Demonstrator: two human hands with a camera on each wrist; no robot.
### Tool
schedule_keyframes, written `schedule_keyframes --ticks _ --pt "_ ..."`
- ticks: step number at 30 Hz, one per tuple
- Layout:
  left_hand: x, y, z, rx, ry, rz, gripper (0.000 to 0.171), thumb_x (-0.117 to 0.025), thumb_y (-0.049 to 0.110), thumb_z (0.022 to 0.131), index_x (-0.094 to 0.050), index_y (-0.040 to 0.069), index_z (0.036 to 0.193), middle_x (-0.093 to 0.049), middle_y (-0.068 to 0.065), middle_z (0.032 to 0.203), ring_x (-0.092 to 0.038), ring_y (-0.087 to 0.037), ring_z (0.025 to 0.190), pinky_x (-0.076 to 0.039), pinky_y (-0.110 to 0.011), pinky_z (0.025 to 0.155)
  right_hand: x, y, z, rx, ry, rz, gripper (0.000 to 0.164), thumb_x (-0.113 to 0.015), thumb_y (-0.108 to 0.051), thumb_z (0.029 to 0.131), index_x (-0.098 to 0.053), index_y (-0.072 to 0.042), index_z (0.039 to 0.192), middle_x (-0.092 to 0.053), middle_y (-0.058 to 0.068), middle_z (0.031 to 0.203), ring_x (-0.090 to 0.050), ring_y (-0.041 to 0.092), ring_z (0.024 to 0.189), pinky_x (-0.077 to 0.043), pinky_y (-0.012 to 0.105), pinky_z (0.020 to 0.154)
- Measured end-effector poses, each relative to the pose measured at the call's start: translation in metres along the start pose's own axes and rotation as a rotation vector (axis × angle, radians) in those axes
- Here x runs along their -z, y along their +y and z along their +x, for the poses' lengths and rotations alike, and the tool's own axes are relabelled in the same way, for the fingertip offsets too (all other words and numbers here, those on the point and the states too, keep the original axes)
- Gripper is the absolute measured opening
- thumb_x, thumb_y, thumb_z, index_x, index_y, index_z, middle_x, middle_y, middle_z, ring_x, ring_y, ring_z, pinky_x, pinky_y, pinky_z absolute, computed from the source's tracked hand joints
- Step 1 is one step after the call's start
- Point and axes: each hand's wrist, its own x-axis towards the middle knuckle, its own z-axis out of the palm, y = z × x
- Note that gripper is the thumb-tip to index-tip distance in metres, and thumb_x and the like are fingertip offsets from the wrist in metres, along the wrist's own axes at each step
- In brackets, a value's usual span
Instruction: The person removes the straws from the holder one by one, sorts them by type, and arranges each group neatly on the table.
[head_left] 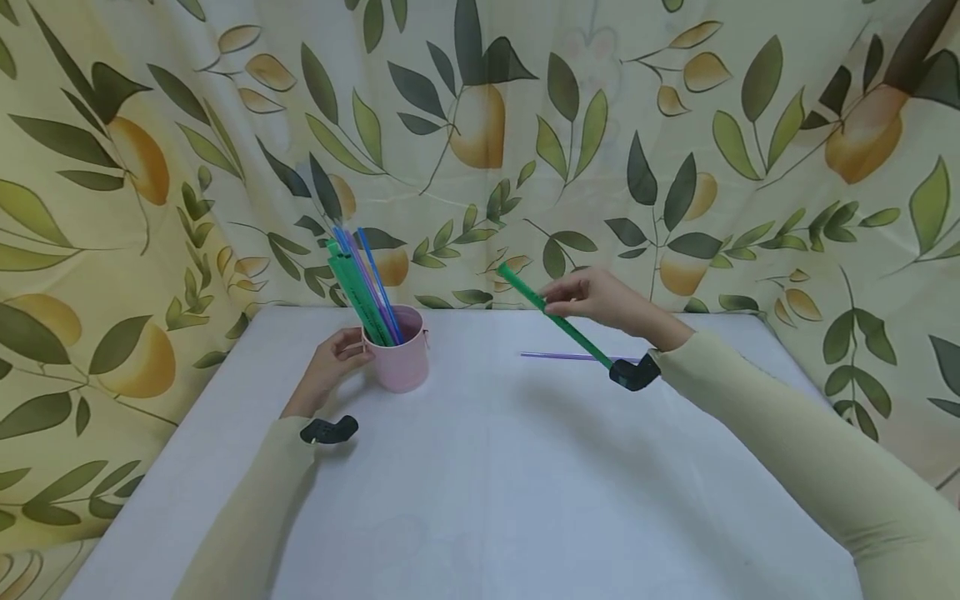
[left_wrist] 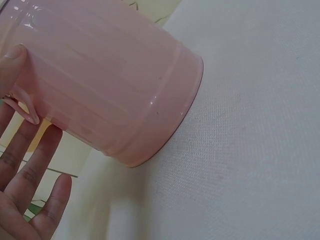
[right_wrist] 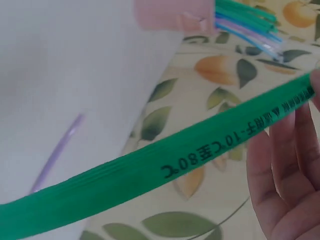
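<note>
A pink bucket (head_left: 401, 367) stands upright at the back left of the table, holding several green wrapped straws (head_left: 360, 297) and blue and purple straws (head_left: 381, 287). At its left side my left hand (head_left: 336, 364) holds it, with the thumb on the wall near a small handle (left_wrist: 25, 106) in the left wrist view. My right hand (head_left: 592, 298) pinches a green wrapped straw (head_left: 573, 332) between thumb and fingers, raised above the table and slanting. Dark printed characters show on its wrapper. Below it, a purple straw (head_left: 555, 356) lies on the table, partly hidden by the right wrist.
A white cloth covers the table (head_left: 450, 500). Behind it hangs a curtain (head_left: 495, 192) patterned with fruit and leaves, close to the back edge. Each wrist wears a black camera mount (head_left: 330, 430).
</note>
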Motion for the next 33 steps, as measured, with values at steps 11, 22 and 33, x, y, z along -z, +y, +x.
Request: schedule_keyframes --ticks 11,22,33 --pt "0.003 0.004 -0.002 0.001 0.014 0.019 0.061 -0.066 0.018 0.088 -0.038 0.002 0.139 -0.041 -0.016 0.144 -0.049 -0.018 0.123 -0.047 -0.019 0.098 -0.019 0.060 -0.027 -0.006 -0.177 -0.065 0.026 -0.068 -0.013 0.085 -0.069 -0.002 0.109 -0.071 0.009 0.095 -0.061 0.014 0.083 -0.056 0.027 0.078" --pt "0.000 0.002 -0.002 0.008 0.021 0.024 0.061 -0.067 0.018 0.087 -0.038 0.002 0.138 -0.042 -0.016 0.143 -0.050 -0.015 0.120 -0.049 -0.019 0.096 -0.034 0.107 -0.038 -0.044 -0.223 -0.065 0.024 -0.069 -0.011 0.084 -0.070 -0.001 0.105 -0.071 0.009 0.093 -0.056 0.011 0.080 -0.051 0.018 0.072" --pt "-0.004 0.002 -0.002 -0.009 0.027 0.004 0.058 -0.067 0.015 0.087 -0.040 0.001 0.136 -0.043 -0.019 0.142 -0.053 0.005 0.100 -0.049 -0.012 0.089 -0.054 0.139 -0.035 0.010 -0.249 -0.057 0.020 -0.071 -0.011 0.082 -0.073 -0.006 0.101 -0.071 0.005 0.090 -0.054 0.006 0.076 -0.049 0.019 0.069"
